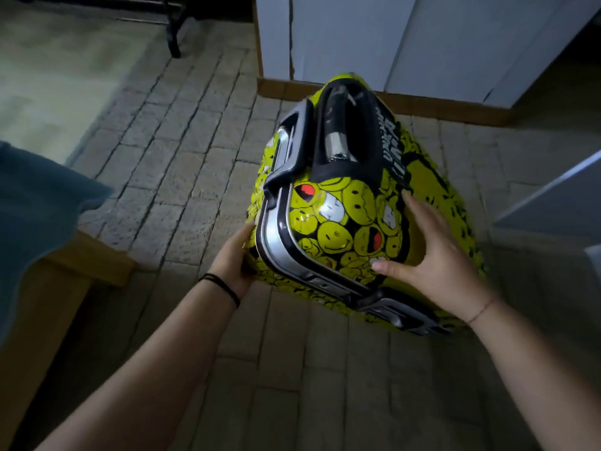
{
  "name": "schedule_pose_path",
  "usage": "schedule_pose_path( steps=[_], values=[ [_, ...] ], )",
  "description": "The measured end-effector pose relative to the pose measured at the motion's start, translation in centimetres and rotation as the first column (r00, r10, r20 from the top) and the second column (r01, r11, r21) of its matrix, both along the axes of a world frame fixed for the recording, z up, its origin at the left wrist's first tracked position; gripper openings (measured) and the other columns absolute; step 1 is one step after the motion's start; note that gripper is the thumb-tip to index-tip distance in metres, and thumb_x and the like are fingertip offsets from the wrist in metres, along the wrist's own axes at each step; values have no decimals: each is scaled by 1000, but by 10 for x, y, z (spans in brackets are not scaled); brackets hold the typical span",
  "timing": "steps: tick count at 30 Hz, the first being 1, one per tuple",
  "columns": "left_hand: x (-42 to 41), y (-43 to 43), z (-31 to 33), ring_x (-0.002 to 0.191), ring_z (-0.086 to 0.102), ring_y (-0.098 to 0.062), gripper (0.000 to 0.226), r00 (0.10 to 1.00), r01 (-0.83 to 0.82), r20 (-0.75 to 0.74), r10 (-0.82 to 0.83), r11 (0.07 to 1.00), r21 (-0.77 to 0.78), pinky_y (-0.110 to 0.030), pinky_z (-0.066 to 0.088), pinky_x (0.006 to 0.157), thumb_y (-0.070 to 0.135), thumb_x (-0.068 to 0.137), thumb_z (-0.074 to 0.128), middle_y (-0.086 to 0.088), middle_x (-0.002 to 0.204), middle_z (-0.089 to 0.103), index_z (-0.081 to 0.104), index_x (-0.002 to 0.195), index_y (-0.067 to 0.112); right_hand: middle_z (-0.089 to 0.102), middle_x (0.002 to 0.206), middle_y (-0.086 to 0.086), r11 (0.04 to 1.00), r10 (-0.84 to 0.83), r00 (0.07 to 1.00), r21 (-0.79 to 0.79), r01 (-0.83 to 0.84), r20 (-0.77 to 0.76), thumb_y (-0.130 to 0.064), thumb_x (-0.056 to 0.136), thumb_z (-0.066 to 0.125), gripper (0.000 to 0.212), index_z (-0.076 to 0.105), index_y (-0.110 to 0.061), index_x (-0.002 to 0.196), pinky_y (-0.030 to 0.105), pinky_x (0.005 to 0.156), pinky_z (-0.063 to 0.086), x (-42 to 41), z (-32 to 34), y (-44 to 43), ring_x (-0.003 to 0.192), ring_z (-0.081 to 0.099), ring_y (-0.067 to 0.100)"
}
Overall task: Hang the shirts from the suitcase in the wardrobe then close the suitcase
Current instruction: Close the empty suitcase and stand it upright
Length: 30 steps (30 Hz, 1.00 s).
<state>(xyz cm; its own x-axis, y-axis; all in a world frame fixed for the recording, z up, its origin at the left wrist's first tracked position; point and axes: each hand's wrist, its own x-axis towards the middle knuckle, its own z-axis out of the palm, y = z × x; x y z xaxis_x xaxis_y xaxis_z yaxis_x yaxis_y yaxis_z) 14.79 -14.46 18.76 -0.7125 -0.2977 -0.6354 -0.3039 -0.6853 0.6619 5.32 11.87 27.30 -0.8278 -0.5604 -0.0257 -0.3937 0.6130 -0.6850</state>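
Looking down at the suitcase [341, 222]: it's latched, standing upright on the floor by the wardrobe [357, 37], sandwiched between my palms. Left hand [232, 260] looks flat on its left side, right hand [435, 255] spread on the right. Probably needs tipping flat.

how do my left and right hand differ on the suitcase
The left hand sits against the left face of the suitcase, fingers mostly hidden; the right hand lies spread on its right face, fingers straight. The left wrist has a black band, the right a thin thread. Both touch the suitcase.
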Motion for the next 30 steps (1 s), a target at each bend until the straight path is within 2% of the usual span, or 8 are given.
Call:
schedule_pose_path(
  steps=[3, 7, 11, 16, 19, 22, 25, 30],
  values=[
    [1, 3, 39, 110, 63, -29, 49, 998, -31, 53, 35, 997, -76, -47, 47, 99, 48, 81, 65, -10, 119, 67, 67, 119, 17, 14, 151, -20, 997, -23, 989, -72, 34, 149, -68, 61, 68, 107, 15, -35, 148, 26, 115, 18, 9, 20, 19, 141, 14, -3],
    [12, 17, 86, 93, 69, -28, 54, 979, -112, 137, 153, 957, -268, -45, 56, 80, 45, 71, 76, -12, 107, 71, 66, 110, 10, 26, 153, -14, 952, -25, 890, -259, 160, 456, -83, 54, 61, 110, 15, -38, 144, 37, 117, 26, 36, 39, 30, 140, 26, 0],
    [20, 36, 123, 86, 66, -23, 64, 964, -93, 189, 188, 902, -422, -40, 57, 71, 41, 76, 76, -12, 111, 66, 50, 124, 7, 49, 139, -14, 880, 3, 780, -371, 295, 626, -70, 62, 68, 99, 27, -33, 144, 23, 102, 44, 51, 66, 27, 125, 49, 0],
    [13, 65, 161, 88, 64, -16, 67, 968, 64, 235, 82, 832, -551, -41, 56, 82, 36, 75, 77, -2, 106, 61, 42, 128, 13, 57, 112, -25, 828, -175, 719, -294, 477, 673, -35, 81, 69, 51, 45, -30, 125, 2, 85, 40, 58, 88, 29, 99, 56, -14],
    [10, 77, 167, 113, 56, -22, 82, 951, 215, 309, 11, 694, -687, -45, 48, 97, 52, 67, 78, -3, 123, 54, 39, 132, 19, 55, 105, -27, 826, -242, 614, -174, 537, 751, -26, 85, 65, 27, 50, -32, 107, 19, 90, 40, 68, 88, 40, 97, 54, -5],
    [3, 76, 174, 129, 42, -29, 76, 937, 253, 345, 50, 584, -772, -46, 35, 109, 44, 79, 72, -11, 138, 42, 37, 140, 15, 61, 121, -5, 874, -235, 568, -84, 478, 788, -30, 84, 66, 40, 50, -23, 120, 25, 93, 40, 75, 85, 45, 111, 56, 11],
    [-3, 90, 188, 144, 14, -31, 77, 877, 395, 477, 59, 479, -784, -47, 14, 117, 47, 87, 59, -12, 157, 17, 23, 149, 17, 36, 150, 6, 911, -300, 619, 25, 412, 726, -41, 85, 63, 74, 27, -15, 144, 33, 109, 32, 64, 96, 47, 134, 38, 20],
    [-7, 130, 196, 143, -25, -29, 110, 777, 629, 617, -123, 181, -756, -58, -10, 112, 88, 62, 44, 1, 159, -19, 2, 150, 38, -4, 160, 7, 929, -307, 949, 241, 282, 72, -70, 79, 48, 96, -4, -32, 150, 55, 114, 10, 8, 124, 40, 147, -1, 26]
  ],
)
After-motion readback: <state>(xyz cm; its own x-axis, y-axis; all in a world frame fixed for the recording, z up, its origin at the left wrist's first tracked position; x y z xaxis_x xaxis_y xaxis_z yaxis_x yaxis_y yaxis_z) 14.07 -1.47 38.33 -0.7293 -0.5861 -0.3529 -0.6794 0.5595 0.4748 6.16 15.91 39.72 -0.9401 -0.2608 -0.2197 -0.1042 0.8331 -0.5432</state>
